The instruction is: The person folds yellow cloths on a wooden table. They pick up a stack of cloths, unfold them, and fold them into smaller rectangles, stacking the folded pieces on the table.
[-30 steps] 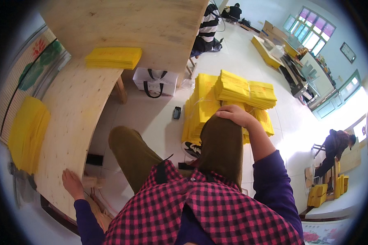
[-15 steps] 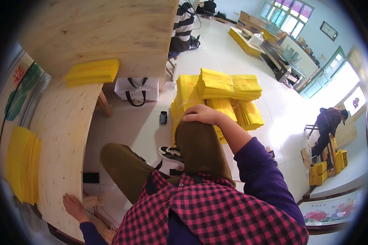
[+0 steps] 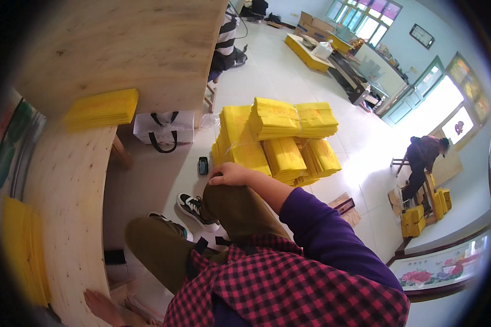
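Right hand [image 3: 230,175] at the centre of the frame, resting palm down on the raised knee in olive-brown trousers [image 3: 235,210], fingers curled loosely, grasping nothing. Just above it, touching or nearly so, the large pile of bundled yellow paper sheets [image 3: 278,139] on the white tiled floor [image 3: 256,82]. Left hand [image 3: 101,306] at the lower left edge, lying flat and released against the edge of the pale plywood bench [image 3: 71,180]; fingers partly hidden, so perhaps only leaning. Flat stack of yellow paper [image 3: 101,109] on the bench at upper left. White bag with black handles [image 3: 163,129] under the bench edge. Small black phone-like object [image 3: 203,165] on the floor beside the pile. Another person [image 3: 423,158] bending at the right.
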{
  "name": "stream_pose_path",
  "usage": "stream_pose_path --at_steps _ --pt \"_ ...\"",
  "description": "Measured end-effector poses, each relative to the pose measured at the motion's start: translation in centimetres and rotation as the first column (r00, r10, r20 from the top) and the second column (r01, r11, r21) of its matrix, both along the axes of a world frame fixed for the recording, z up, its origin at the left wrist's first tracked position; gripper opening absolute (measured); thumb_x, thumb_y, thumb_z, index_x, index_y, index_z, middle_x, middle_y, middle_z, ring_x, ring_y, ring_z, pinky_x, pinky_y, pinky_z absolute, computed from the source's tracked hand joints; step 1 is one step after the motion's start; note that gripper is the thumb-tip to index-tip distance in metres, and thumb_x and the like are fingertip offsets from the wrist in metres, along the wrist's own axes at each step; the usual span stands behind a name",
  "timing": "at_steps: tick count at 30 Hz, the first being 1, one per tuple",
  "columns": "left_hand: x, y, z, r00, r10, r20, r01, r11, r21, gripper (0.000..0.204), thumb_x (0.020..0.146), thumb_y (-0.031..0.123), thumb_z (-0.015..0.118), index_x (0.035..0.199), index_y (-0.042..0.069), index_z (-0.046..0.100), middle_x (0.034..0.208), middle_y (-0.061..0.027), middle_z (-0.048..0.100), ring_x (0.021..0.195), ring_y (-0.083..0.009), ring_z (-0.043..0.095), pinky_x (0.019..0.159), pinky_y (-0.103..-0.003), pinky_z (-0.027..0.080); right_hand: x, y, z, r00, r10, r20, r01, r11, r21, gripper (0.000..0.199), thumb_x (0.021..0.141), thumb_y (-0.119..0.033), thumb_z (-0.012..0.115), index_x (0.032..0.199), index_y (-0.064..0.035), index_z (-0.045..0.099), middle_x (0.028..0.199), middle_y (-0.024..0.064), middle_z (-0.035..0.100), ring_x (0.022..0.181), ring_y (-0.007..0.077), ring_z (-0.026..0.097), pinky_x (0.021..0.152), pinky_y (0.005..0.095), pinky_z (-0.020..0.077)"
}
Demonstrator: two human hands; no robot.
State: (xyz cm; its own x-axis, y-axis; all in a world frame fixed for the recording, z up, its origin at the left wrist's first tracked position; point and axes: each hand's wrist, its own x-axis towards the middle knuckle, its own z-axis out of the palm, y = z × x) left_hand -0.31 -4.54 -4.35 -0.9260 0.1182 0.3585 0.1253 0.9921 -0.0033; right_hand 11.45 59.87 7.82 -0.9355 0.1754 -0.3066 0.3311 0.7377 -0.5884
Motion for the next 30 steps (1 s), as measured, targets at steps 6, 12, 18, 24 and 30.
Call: stream_pose_path --at_steps 6,12,18,24,30 --pt "1.4 2.7 3.2 0.946 -0.188 -0.264 0.123 0.962 -0.244 0.032 0.096 0.019 0.053 0.116 -0.005 0.059 0.113 -0.0213 0.061 0.102 -0.0374 0.059 0.086 -0.047 0.049 -2.1 1.5 -1.9 0.995 0.043 0.091 -0.037 0.997 -0.075 0.044 0.083 -0.042 0.062 0.107 -0.0062 0.067 0.106 0.0178 0.066 0.103 0.0323 0.061 0.093 0.0376 0.045" --pt "1.3 4.4 5.3 0.962 -0.187 -0.199 0.17 0.98 -0.101 0.032 0.097 0.017 0.052 0.119 -0.005 0.057 0.118 -0.0229 0.059 0.11 -0.0364 0.056 0.091 -0.047 0.047 -5.5 0.4 -2.1 0.986 0.104 0.129 -0.09 0.989 -0.116 0.044 0.083 -0.042 0.061 0.105 -0.0044 0.067 0.105 0.018 0.066 0.102 0.0331 0.061 0.091 0.0385 0.0457" --pt "1.2 3.7 4.3 0.986 -0.105 -0.131 0.083 0.983 -0.166 0.035 0.099 0.018 0.049 0.125 -0.005 0.054 0.125 -0.0203 0.056 0.116 -0.0344 0.053 0.097 -0.045 0.045 -11.4 -3.7 -1.6 0.969 0.154 0.194 -0.132 0.984 -0.122 0.046 0.082 -0.046 0.061 0.104 -0.0068 0.067 0.101 0.016 0.068 0.098 0.0332 0.062 0.087 0.0394 0.0477" --pt "1.6 1.0 2.8 0.994 -0.093 0.053 0.09 0.995 0.052 0.041 0.102 0.024 0.042 0.134 -0.001 0.046 0.138 -0.0213 0.044 0.128 -0.0363 0.042 0.105 -0.043 0.037 -17.3 -8.7 -2.7 0.931 0.275 0.239 -0.263 0.961 -0.084 0.047 0.08 -0.049 0.062 0.102 -0.008 0.068 0.101 0.0122 0.068 0.098 0.0307 0.063 0.086 0.0395 0.0489" --pt "2.2 2.8 4.2 0.973 0.082 0.218 -0.127 0.971 0.203 0.045 0.101 0.028 0.039 0.135 -0.001 0.044 0.143 -0.0217 0.038 0.131 -0.0371 0.038 0.108 -0.046 0.031 -22.3 -13.4 -5.4 0.857 0.482 0.183 -0.477 0.876 -0.076 0.051 0.079 -0.052 0.063 0.102 -0.0074 0.068 0.099 0.0123 0.068 0.097 0.0307 0.064 0.084 0.04 0.0497"
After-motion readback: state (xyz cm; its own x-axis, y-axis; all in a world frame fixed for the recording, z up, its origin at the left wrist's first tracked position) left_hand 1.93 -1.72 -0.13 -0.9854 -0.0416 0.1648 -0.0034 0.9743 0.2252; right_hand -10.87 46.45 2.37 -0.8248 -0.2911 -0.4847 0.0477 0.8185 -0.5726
